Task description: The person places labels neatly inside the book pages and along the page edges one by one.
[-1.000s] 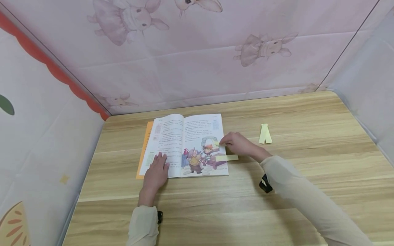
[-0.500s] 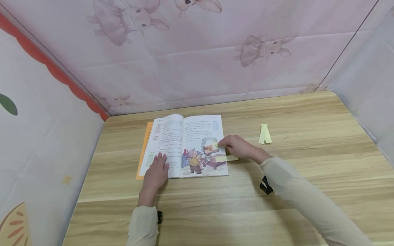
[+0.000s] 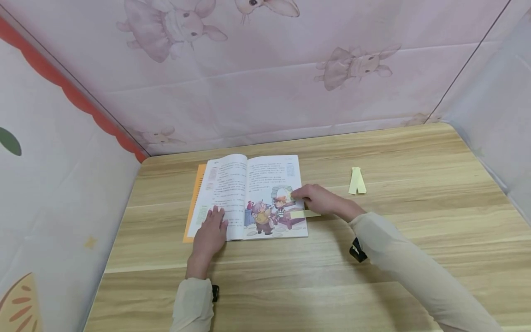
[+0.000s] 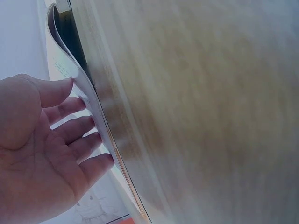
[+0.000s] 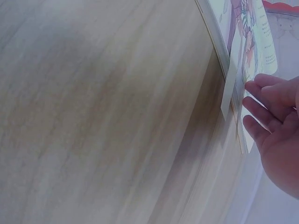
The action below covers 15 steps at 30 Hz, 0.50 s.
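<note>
An open book lies on the table, with printed text and a colour picture on its right-hand page. My left hand rests on the lower left-hand page, fingers extended; the left wrist view shows that hand with its fingertips on the paper. At the book's right edge, my right hand pinches a pale yellow paper strip over the picture, mostly hidden by the fingers. Just below, another yellow strip lies partly on the page and sticks out past its edge; the right wrist view shows this strip below the hand.
Farther right on the wooden table, more pale yellow strips lie together in a narrow V. An orange cover edge shows along the book's left side. Walls with rabbit prints stand behind the table.
My right hand has shifted slightly left over the page's edge, and less of the pinched strip shows. My left hand and the book have stayed in place.
</note>
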Motion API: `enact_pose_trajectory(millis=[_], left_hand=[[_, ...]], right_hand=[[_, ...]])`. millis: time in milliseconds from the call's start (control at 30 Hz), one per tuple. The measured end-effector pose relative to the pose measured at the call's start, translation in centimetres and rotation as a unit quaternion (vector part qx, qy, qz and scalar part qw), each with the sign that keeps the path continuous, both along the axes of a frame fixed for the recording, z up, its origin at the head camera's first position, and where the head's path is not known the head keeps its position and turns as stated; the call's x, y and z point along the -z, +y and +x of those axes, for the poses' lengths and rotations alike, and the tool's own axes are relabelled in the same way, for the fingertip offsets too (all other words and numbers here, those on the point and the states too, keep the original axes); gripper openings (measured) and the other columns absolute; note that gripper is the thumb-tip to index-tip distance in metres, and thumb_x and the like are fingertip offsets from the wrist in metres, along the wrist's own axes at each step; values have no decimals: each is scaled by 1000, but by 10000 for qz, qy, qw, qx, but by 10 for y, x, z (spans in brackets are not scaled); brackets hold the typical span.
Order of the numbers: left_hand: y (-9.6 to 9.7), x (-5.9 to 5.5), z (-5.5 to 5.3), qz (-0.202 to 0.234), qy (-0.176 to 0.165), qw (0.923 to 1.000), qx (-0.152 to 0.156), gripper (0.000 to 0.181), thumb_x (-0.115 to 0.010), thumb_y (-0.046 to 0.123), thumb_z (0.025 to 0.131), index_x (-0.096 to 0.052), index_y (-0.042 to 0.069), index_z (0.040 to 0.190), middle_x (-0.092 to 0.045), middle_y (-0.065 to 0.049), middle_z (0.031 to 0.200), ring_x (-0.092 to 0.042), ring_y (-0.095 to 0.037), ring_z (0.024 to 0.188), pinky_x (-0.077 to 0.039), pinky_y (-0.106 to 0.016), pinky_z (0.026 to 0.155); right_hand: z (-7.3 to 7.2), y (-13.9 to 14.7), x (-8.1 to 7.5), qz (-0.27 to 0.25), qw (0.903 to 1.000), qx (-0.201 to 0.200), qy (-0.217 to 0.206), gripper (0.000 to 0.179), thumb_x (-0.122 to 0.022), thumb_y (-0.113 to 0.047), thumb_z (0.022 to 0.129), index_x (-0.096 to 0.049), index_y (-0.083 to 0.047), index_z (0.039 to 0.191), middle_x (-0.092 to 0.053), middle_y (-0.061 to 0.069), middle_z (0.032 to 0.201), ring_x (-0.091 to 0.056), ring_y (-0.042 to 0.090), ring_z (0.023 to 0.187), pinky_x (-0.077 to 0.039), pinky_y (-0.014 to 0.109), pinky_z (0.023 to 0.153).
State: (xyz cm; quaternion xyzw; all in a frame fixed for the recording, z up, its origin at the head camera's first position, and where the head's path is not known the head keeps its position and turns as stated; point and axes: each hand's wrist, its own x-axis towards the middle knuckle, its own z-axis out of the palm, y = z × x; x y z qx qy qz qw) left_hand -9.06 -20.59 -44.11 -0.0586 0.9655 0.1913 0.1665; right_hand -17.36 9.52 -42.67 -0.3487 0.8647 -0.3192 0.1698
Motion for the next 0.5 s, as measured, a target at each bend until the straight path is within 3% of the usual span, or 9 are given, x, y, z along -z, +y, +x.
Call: enact_pose_trajectory(millis=[233,500], left_hand=[[0,1,1,-6,24,10000,26,48,-35,22,99,-29,1,141,-16,-15,149,-10,-31,137,-14,-51,108],[0,1,1,-40,57,10000,43,48,-36,22,99,-30,1,141,-16,-16,149,-11,-31,137,-14,-50,108]], right_hand=[[2,0,1,197,9995,-225,125,37,-42,12,85,-58,4,118,-55,19,123,-48,35,116,-38,44,99],[4,2,1,483,9982,-332,-89,40,-41,10,86,-59,-2,120,-53,14,128,-45,33,120,-36,44,100]])
